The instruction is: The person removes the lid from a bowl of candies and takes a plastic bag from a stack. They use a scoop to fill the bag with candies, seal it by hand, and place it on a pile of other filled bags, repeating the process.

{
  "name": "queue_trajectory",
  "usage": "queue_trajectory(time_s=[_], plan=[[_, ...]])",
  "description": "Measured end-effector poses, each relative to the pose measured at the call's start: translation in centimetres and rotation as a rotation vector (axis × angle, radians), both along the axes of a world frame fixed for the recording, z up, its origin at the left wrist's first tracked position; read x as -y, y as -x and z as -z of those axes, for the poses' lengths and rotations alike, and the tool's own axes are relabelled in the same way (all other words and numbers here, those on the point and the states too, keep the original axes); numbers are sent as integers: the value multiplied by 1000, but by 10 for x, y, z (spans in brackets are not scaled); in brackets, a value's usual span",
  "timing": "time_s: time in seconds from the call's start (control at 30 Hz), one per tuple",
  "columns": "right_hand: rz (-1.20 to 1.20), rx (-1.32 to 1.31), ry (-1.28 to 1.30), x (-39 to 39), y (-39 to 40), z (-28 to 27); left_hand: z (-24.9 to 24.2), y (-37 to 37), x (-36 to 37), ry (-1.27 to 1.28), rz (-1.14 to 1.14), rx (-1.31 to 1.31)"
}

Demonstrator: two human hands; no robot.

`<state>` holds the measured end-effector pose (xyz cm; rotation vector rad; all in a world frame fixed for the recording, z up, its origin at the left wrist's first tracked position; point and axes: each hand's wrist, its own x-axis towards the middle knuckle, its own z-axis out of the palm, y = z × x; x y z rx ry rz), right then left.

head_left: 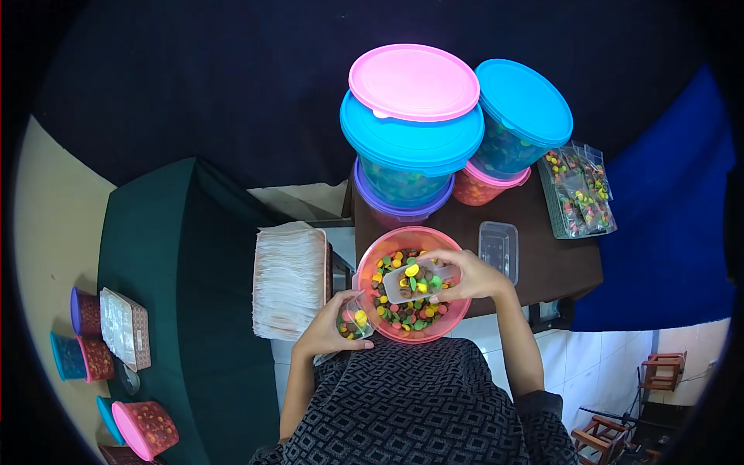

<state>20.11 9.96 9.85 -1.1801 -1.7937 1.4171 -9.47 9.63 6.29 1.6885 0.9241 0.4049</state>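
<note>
My right hand grips a translucent plastic scoop loaded with yellow, green and brown button-shaped sweets. It is over a pink tub that holds more sweets in pink, green, yellow and brown. At the tub's left rim, my left hand has its fingers closed around a small clear plastic bag. Some colourful sweets show inside that bag. The scoop is to the right of the bag and apart from it.
Lidded tubs stand stacked behind the pink tub. A clear plastic box and a basket of filled bags are on the brown table. Left, a basket holds stacked clear bags. Wooden stools stand at lower right.
</note>
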Motion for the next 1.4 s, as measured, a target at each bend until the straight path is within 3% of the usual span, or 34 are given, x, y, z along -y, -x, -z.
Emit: queue_trajectory(time_s=[0.2,0.27,0.37,0.47,0.7,0.77,1.1,1.4], plan=[[72,208,-101,0,-6,-24,-31,-23,-4,-186,-56,-84],[52,399,-254,1,-5,-44,-36,-36,-6,-371,-63,-99],[-10,631,-321,6,7,-74,-34,-48,-8,-421,-24,-132],[-29,693,-388,7,11,-84,-34,-52,-8,-442,4,-146],[-49,784,-347,6,13,-77,-34,-60,-7,-434,23,-182],[-56,897,-224,6,14,-79,-35,-62,-6,-417,31,-207],[-29,851,-192,10,11,-79,-30,-66,-5,-401,31,-193],[97,380,-193,15,-25,-54,-26,-52,-9,-417,-56,-65]])
